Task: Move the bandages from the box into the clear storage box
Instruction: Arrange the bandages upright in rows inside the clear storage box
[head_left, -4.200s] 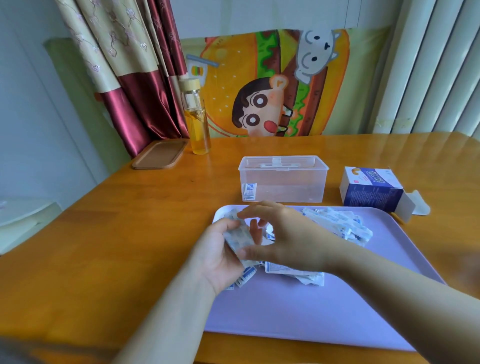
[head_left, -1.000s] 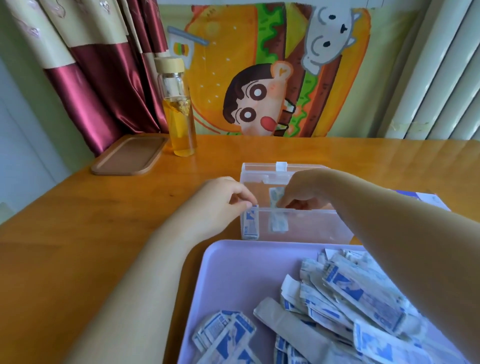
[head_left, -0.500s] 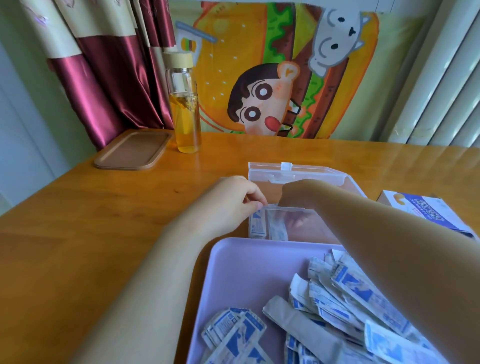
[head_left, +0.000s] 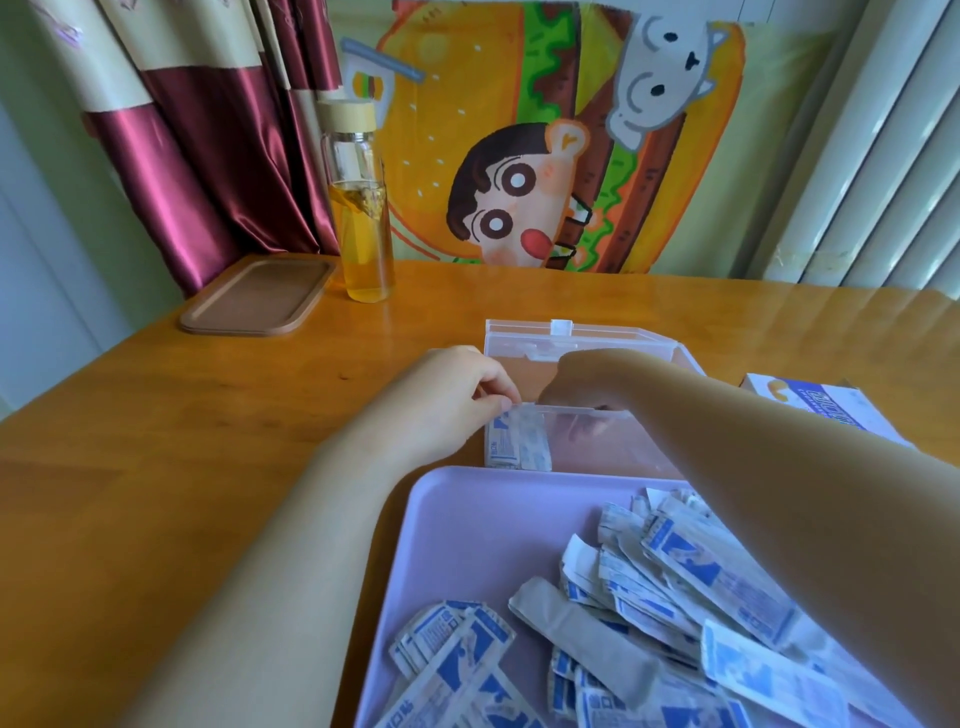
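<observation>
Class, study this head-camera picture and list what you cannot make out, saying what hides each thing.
1. Head view: right hand fingers, inside the clear plastic storage box; wrist and hazy wall hide any grip.
2. Blue-and-white cardboard bandage box: right forearm covers its near side.
3. Wrapped bandages on the lilac plastic tray: forearm and bottom edge cut the pile, so no count.
4. Wrapper print: too small.

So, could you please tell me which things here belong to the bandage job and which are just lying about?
Part of the job: clear storage box, bandages, bandage carton, lilac tray under the pile.
Just lying about: glass bottle, brown tray.
</observation>
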